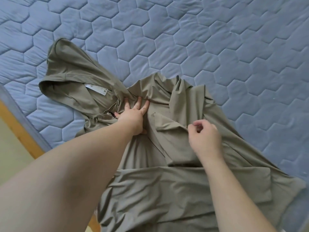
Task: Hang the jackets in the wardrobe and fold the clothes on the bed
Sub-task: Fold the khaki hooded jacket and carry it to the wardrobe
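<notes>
Two hands are set on one olive jacket. A fold of its cloth is pinched between the thumb and curled fingers of the right hand, near the middle of the garment. The left hand is pressed flat on the cloth just below the collar, its fingers straight and spread. The jacket is laid out, creased, on the bed, with its lower part drawn toward the near edge. The hood is spread to the upper left, and a white label is seen inside the neck. Underneath, a blue cover quilted in hexagons is stretched over the bed. A wooden frame is seen along the left edge.
</notes>
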Available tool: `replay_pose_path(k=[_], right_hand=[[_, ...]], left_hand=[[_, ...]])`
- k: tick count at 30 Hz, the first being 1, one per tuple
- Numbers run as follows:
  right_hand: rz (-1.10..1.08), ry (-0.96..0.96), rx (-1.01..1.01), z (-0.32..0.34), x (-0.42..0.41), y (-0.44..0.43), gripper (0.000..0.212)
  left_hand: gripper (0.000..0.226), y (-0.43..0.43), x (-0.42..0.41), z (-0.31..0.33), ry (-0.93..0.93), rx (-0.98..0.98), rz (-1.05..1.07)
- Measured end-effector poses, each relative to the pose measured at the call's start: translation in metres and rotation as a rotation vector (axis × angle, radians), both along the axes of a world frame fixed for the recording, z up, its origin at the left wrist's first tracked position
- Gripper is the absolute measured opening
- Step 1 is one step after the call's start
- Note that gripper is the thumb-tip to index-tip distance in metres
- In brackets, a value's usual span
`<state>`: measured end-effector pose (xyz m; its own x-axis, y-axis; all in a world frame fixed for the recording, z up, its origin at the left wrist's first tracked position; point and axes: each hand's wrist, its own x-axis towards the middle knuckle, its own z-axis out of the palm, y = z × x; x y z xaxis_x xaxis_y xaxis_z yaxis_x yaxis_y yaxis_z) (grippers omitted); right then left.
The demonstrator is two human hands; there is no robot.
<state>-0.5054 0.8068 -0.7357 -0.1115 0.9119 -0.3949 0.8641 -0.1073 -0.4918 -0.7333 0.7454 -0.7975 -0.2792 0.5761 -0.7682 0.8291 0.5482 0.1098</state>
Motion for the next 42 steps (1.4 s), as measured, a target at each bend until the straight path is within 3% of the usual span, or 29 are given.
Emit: replay_pose_path(k=[3, 5, 7, 10, 12, 14, 16, 17, 19, 21, 23, 26, 28, 31, 34, 36, 38, 40, 42], right_hand=[[0.232, -0.322, 0.033, -0.010, -0.008, -0.035, 0.071], [0.354, -0.368, 0.067, -0.018, -0.007, -0.046, 0.061], [0.417, -0.253, 0.172, -0.023, -0.001, -0.047, 0.031], [0.388, 0.088, 0.308, -0.010, 0.015, -0.052, 0.009], [0.329, 0.294, 0.325, 0.014, 0.027, -0.063, 0.011], [0.311, 0.355, 0.314, 0.033, 0.043, -0.081, 0.017], [0.252, 0.391, 0.267, 0.044, 0.061, -0.099, 0.021], [0.194, 0.428, 0.209, 0.049, 0.069, -0.106, 0.023], [0.088, 0.483, 0.055, 0.060, 0.084, -0.118, 0.027], [0.066, 0.505, -0.047, 0.069, 0.095, -0.128, 0.040], [0.134, 0.525, -0.066, 0.075, 0.106, -0.135, 0.048], [0.281, 0.459, -0.091, 0.079, 0.124, -0.142, 0.040], [0.307, 0.407, -0.105, 0.085, 0.134, -0.145, 0.035], [0.240, 0.391, -0.097, 0.105, 0.143, -0.146, 0.031], [-0.205, 0.485, -0.361, 0.127, 0.141, -0.150, 0.012], [-0.607, 0.615, -0.845, 0.141, 0.137, -0.152, 0.037], [-0.698, 0.763, -1.266, 0.156, 0.134, -0.154, 0.058], [-0.622, 0.846, -1.307, 0.167, 0.129, -0.155, 0.055], [-0.592, 0.794, -1.110, 0.178, 0.121, -0.153, 0.039]], left_hand=[[0.129, -0.001, 0.001, -0.003, 0.008, 0.003, -0.012], [0.130, -0.003, 0.001, -0.005, 0.026, 0.020, -0.013], [0.130, -0.004, 0.001, -0.006, 0.035, 0.032, -0.006], [0.129, -0.004, 0.006, -0.003, 0.031, 0.055, 0.040], [0.126, -0.011, 0.014, 0.003, 0.114, 0.096, 0.059], [0.115, -0.029, 0.030, 0.014, 0.280, 0.227, 0.079], [0.102, -0.055, 0.052, 0.035, 0.303, 0.446, 0.180], [0.096, -0.070, 0.066, 0.048, 0.183, 0.553, 0.254], [0.087, -0.096, 0.100, 0.077, -0.245, 0.629, 0.442], [0.088, -0.117, 0.140, 0.105, -0.583, 0.548, 0.653], [0.092, -0.130, 0.171, 0.121, -0.793, 0.446, 0.925], [0.073, -0.139, 0.195, 0.136, -0.919, 0.380, 0.972], [0.045, -0.142, 0.210, 0.152, -0.888, 0.455, 0.966], [0.028, -0.151, 0.229, 0.184, -0.768, 0.539, 1.037], [0.020, -0.162, 0.242, 0.213, -0.636, 0.606, 1.114], [0.017, -0.166, 0.252, 0.237, -0.678, 0.625, 1.294], [0.011, -0.166, 0.262, 0.260, -0.859, 0.605, 1.506], [0.005, -0.171, 0.269, 0.277, -0.872, 0.546, 1.543], [0.004, -0.184, 0.271, 0.285, -0.744, 0.503, 1.418]])
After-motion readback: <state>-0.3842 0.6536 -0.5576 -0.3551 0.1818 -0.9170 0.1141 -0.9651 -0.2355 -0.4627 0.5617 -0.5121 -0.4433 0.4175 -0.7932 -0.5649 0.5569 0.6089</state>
